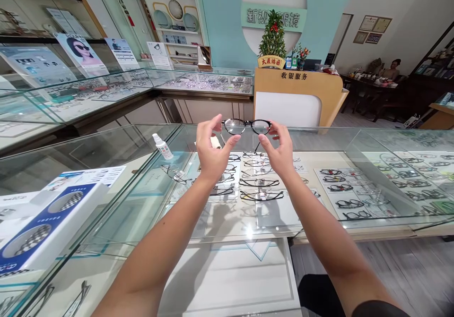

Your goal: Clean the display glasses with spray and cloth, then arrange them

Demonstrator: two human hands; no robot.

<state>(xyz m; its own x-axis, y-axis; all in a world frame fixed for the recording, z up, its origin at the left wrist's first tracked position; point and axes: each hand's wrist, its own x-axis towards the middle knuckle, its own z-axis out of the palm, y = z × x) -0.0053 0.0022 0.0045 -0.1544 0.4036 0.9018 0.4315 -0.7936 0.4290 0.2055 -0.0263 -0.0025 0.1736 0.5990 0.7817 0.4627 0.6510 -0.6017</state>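
I hold a pair of black-framed glasses (247,126) up in front of me, above a glass display counter (117,203). My left hand (213,149) pinches the left end of the frame between thumb and fingers. My right hand (278,149) pinches the right end the same way. The lenses face me and the temples hang down behind the hands. Under the glass below lie rows of other glasses (258,182) on white trays.
A small white spray bottle (162,146) stands on the counter to the left. A blue and white box (42,227) lies at the near left. A wooden cashier desk (300,95) with a potted plant (272,40) stands behind. A person sits at a table far right.
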